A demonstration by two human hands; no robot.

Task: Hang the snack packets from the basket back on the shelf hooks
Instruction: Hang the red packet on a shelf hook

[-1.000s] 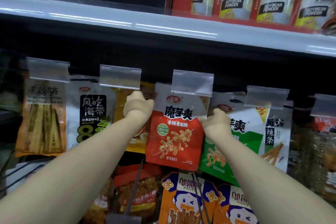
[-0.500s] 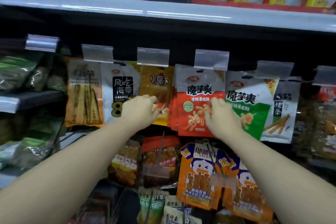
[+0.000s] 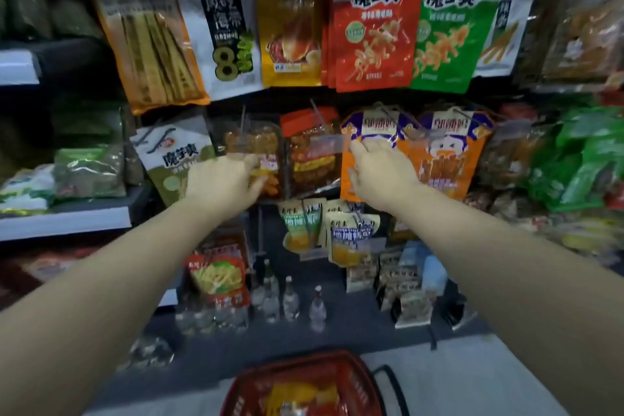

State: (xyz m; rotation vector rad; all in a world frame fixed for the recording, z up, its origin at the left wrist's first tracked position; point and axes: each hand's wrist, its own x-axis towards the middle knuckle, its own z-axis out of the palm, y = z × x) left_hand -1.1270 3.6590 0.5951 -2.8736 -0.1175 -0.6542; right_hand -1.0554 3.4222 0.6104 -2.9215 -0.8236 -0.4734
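A red snack packet (image 3: 371,40) hangs in the top row of hooks between a yellow packet (image 3: 290,17) and a green packet (image 3: 445,37). Both my hands are lower, in front of the second row. My left hand (image 3: 223,184) hovers with loose fingers before a clear packet of orange snacks (image 3: 253,145). My right hand (image 3: 378,172) is held out with relaxed fingers before an orange cartoon packet (image 3: 368,132). Neither hand holds anything. The red basket (image 3: 304,382) stands on the floor at the bottom middle, with orange and yellow packets inside.
More packets hang in lower rows, among them yellow-green ones (image 3: 304,223). Small bottles (image 3: 290,300) stand on the bottom shelf. Shelves with green bags (image 3: 87,169) jut out at the left, and green bags (image 3: 587,162) fill the right side.
Both hands have let go of the red packet, which stays hanging in the top row, and have dropped to the second row. My view has tilted down, bringing the basket into sight.
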